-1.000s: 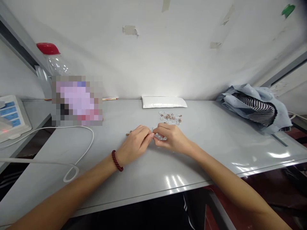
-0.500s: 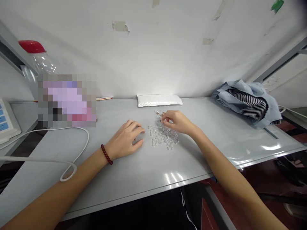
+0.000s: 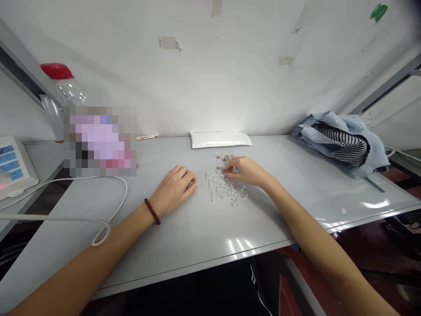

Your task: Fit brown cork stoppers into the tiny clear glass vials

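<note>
A loose pile of small clear plastic pieces [image 3: 226,191] lies in the middle of the grey table. Behind it sit a few small clear pieces with brown or gold-coloured parts [image 3: 226,157]. My right hand [image 3: 245,170] reaches over the pile's far right side, thumb and index finger pinched together. Whatever is between those fingertips is too small to make out. Left of the pile, my left hand [image 3: 176,186] rests on the table, its fingers loosely bent and the thumb slightly apart from them. It holds nothing that I can see.
A white padded packet [image 3: 220,139] lies against the wall. Light blue cloth with a striped part [image 3: 342,140] is heaped at right. At left are a red-capped clear bottle [image 3: 70,92], a blurred-out lilac item [image 3: 101,140], a white cable [image 3: 123,193] and a white device [image 3: 16,169].
My right hand has drawn slightly back from the far pieces, so more brown-parted ones show. The left thumb has moved closer to the fingers. The camera view has shifted slightly.
</note>
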`<state>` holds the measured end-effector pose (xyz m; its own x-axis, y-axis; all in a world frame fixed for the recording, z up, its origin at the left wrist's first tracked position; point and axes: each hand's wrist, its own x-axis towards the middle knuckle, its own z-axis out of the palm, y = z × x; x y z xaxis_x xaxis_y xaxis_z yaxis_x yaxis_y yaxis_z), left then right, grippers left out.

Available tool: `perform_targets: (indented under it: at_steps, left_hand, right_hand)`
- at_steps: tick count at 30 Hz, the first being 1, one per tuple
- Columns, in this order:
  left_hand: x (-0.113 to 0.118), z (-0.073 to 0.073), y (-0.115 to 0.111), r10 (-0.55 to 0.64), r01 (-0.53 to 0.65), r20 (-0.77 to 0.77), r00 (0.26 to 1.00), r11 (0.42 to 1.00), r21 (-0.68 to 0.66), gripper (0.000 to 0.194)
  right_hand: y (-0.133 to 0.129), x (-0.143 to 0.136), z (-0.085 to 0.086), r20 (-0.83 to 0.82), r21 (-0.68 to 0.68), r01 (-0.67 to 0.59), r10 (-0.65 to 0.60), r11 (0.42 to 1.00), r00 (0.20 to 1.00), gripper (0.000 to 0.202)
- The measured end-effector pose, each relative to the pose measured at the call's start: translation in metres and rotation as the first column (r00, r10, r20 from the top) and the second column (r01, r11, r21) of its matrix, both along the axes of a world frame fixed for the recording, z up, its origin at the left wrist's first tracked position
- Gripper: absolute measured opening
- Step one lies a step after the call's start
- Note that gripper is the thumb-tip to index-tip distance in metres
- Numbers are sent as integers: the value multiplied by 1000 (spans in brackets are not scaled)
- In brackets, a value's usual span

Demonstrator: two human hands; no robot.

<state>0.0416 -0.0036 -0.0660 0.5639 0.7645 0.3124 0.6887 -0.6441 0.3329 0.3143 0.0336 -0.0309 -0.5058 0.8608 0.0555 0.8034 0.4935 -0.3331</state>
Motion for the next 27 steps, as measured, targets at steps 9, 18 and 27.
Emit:
perform_targets:
  at_steps: [9, 18, 27]
  left_hand:
    - [10, 7, -9, -36, 32, 178, 983, 999, 25, 21]
    - [13, 15, -17, -63, 49, 332, 941, 998, 49, 23]
    - [17, 18, -41, -35, 89, 463, 886, 992, -93, 22]
  right_hand:
    - [-27, -36, -13, -296, 326, -225, 326, 918, 898, 16]
    - [-49, -60, -17, -334, 379, -264, 397, 887, 855, 15]
    - [-77, -63, -15, -348, 380, -258, 395, 888, 850, 17]
